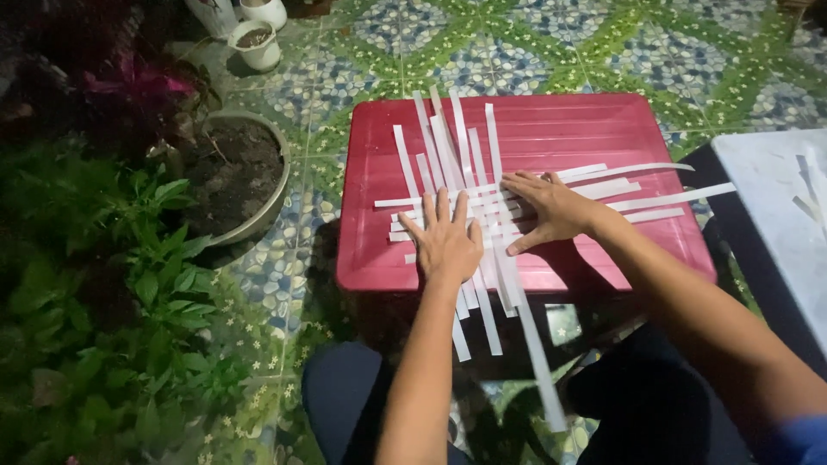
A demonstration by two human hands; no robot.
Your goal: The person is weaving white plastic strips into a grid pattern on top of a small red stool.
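Nearest, dark-clad knees are seen below the red plastic lid (603, 129), on which a lattice of white strips (482, 202) is being woven. The left hand (446, 241) and right hand (551, 209) are pressed flat, fingers spread, grasping nothing. Next, squaring the crossings seems called for.

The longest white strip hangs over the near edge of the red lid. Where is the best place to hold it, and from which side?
Probably its free lower end: the longest white strip overhangs the near edge of the red lid, so finger and thumb can pinch it from the person's side. Higher up it is woven among the other strips and lies beside the flat right hand and left hand.
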